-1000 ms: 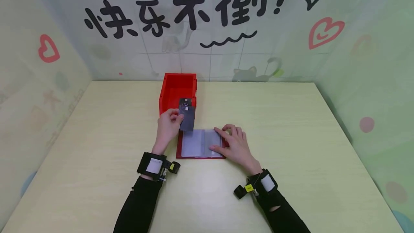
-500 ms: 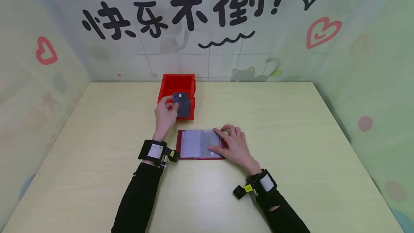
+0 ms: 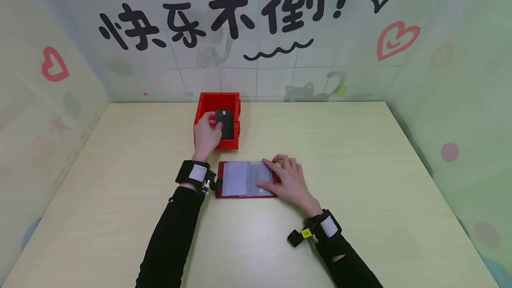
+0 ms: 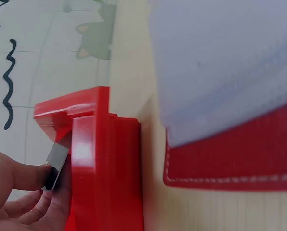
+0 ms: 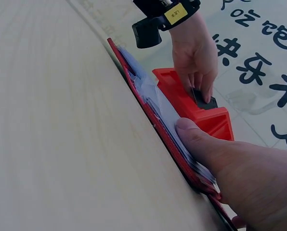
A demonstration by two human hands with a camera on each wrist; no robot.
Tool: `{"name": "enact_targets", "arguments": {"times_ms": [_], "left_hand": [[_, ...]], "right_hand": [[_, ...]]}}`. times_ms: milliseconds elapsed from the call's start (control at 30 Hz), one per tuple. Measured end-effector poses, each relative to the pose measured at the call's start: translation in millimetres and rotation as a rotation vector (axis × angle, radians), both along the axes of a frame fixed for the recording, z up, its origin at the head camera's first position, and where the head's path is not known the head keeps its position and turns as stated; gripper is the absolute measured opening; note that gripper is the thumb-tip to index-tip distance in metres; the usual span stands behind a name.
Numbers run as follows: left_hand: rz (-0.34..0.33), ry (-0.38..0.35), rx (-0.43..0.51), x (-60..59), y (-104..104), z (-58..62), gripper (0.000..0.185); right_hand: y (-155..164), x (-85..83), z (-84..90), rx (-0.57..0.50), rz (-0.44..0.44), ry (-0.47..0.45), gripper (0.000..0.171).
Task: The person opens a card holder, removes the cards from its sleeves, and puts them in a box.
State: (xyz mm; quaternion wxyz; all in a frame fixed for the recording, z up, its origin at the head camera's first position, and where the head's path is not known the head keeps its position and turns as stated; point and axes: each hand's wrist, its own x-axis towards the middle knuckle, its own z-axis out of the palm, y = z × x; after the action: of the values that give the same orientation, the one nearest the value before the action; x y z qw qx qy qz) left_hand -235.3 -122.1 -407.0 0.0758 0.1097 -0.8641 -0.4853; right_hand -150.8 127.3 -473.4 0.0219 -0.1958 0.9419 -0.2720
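Observation:
In the head view my left hand (image 3: 206, 134) pinches a dark card (image 3: 226, 124) by its left edge, inside the outline of the red bin (image 3: 228, 144). The left wrist view shows thumb and fingers on the card (image 4: 57, 161), close to the bin wall (image 4: 88, 149). Nearer to me lies a red card holder (image 3: 235, 179), spread open with clear sleeves. My right hand (image 3: 293, 182) rests on its right side, thumb and index finger spread over the sleeve. In the right wrist view the thumb of my right hand (image 5: 252, 178) presses the stacked sleeves (image 5: 165, 115).
The pale wooden table (image 3: 360, 159) extends around both items. A printed backdrop (image 3: 160, 74) stands behind the bin, at the table's far edge. My left wrist camera (image 3: 216, 183) is very near the card holder's left edge.
My left hand has carried the dark card away from above the card holder, back to the bin. Two overlapping cards showed earlier; one shows now. My right hand has stayed put.

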Motion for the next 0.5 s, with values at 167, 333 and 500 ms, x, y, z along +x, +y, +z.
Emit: {"name": "enact_targets", "arguments": {"times_ms": [167, 333, 500], "left_hand": [[-0.015, -0.019, -0.09, -5.0, 2.0, -0.9, 0.047], [-0.045, -0.031, -0.184, -8.3, 2.7, -5.3, 0.039], [-0.077, -0.057, -0.243, -8.5, 5.3, -6.4, 0.031]], "right_hand": [[-0.2, 0.0, 1.4, -0.008, 0.003, 0.008, 0.07], [0.0, 1.0, 1.3, -0.019, 0.004, 0.013, 0.07], [0.5, 1.8, 0.4, -0.022, 0.004, 0.046, 0.069]]}}
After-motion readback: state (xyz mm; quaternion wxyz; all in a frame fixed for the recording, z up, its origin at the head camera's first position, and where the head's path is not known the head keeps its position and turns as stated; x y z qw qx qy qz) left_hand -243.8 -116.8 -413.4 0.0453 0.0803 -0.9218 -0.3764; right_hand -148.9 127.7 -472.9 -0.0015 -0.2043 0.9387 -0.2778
